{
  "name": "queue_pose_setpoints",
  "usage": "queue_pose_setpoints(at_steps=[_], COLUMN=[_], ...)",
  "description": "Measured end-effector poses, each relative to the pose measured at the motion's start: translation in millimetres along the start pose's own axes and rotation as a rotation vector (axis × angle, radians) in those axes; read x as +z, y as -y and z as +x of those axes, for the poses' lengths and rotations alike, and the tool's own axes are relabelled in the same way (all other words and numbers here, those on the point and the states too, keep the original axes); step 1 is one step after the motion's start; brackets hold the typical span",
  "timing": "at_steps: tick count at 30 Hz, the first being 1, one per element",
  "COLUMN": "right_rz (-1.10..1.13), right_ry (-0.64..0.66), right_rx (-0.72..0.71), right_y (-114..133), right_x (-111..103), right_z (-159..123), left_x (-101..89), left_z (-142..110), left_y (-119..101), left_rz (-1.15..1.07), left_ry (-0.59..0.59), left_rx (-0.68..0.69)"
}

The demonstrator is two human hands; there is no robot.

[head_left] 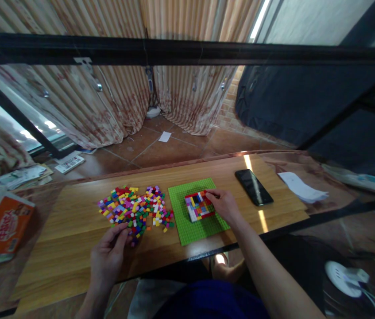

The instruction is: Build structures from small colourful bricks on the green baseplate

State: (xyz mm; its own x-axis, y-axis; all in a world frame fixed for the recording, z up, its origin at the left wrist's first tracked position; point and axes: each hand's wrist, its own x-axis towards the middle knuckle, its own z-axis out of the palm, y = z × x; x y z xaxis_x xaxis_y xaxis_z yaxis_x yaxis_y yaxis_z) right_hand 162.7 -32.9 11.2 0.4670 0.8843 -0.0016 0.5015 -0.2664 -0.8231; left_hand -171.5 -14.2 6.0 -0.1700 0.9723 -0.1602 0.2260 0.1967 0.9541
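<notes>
A green studded baseplate [180, 230] lies on the wooden board. On it stands a low, roughly square build of small toy bricks [199, 206] in many colours, with red along its far and near edges. My right hand [223, 206] reaches in from the right, its closed fingertips at the build's far right corner; whatever they pinch is hidden. To the left of the baseplate spreads a pile of loose toy bricks [137, 206]. At the pile's near edge is my left hand [110, 250], thumb and fingers drawn together; anything between them is too small to make out.
A black phone [253, 187] lies right of the baseplate, with white papers [302, 188] beyond it. An orange and white package [3, 226] stands at the far left. A dark metal bar [174, 52] crosses in front of the curtains. A white power strip [343, 278] is at lower right.
</notes>
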Motion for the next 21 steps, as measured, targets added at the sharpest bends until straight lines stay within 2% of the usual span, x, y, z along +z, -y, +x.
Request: queue_pose_setpoints(at_steps=[7,13,15,17,21], right_rz=[-0.214,-0.225,-0.231,-0.242,-0.249], right_ry=[0.043,0.042,0.043,0.045,0.034], right_rx=[-0.036,-0.052,-0.063,-0.072,-0.104], right_y=[15,16,16,16,15], right_x=[3,3,4,5,6], right_z=[-2,-4,-5,-5,-5], left_x=[-0.8,4.4,16.7,37.6,99.2], left_z=[3,1,-4,-11,-22], left_y=[2,2,-6,-18,-44], left_rz=[0.031,0.027,0.055,0.084,0.149], left_ry=[0.005,0.032,0.088,0.182,0.445], left_rx=[0.025,0.043,0.150,0.320,0.539])
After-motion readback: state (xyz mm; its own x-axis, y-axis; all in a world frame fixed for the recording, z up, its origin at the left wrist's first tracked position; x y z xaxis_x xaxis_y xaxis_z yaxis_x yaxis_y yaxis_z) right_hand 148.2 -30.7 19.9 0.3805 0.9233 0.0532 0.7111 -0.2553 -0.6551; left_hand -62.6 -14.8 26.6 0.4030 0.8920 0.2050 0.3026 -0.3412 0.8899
